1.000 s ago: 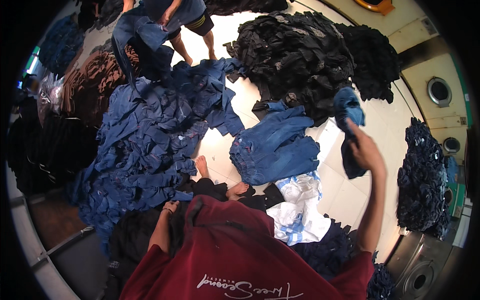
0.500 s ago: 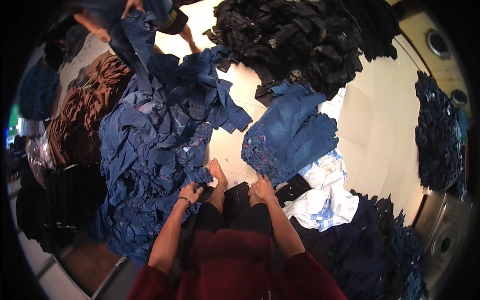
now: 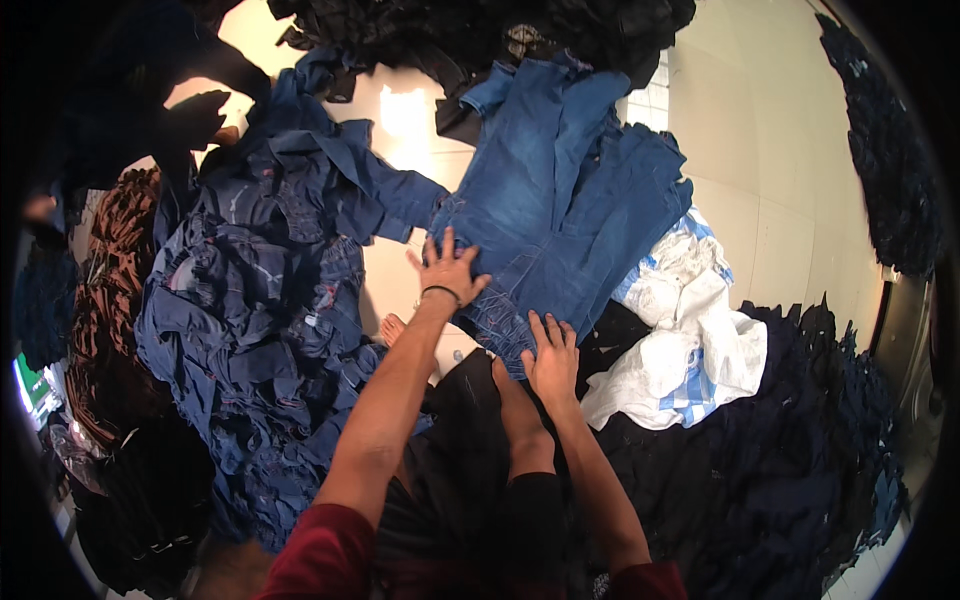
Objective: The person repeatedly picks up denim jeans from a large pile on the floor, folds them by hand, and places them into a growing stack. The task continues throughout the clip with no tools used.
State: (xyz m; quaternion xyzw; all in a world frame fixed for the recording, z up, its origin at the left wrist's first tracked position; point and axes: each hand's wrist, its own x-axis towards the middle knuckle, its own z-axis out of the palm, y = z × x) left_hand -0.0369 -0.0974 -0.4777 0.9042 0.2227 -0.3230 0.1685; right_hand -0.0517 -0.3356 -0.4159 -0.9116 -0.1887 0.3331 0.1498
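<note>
Blue jeans [image 3: 530,150] lie spread over a small stack on the floor in front of me, legs pointing away and the gathered waist toward me. My left hand [image 3: 447,270] rests on the left side of the waist, fingers spread wide, with a dark band on the wrist. At the near right edge of the waist, my right hand [image 3: 553,355] touches the denim with its fingers stretched out. To the left is a big loose heap of darker blue denim garments [image 3: 260,270], close to my left forearm.
A white and blue sack [image 3: 690,320] lies crumpled right of the jeans. Dark garments [image 3: 740,470] are heaped at the near right, black ones [image 3: 440,30] at the far side, brown ones [image 3: 115,300] at left. A dark, blurred shape [image 3: 130,100] fills the far left.
My left hand has moved from beside the left heap across to the jeans. My right hand has moved onto their waist. The jeans look flatter, and the view has shifted.
</note>
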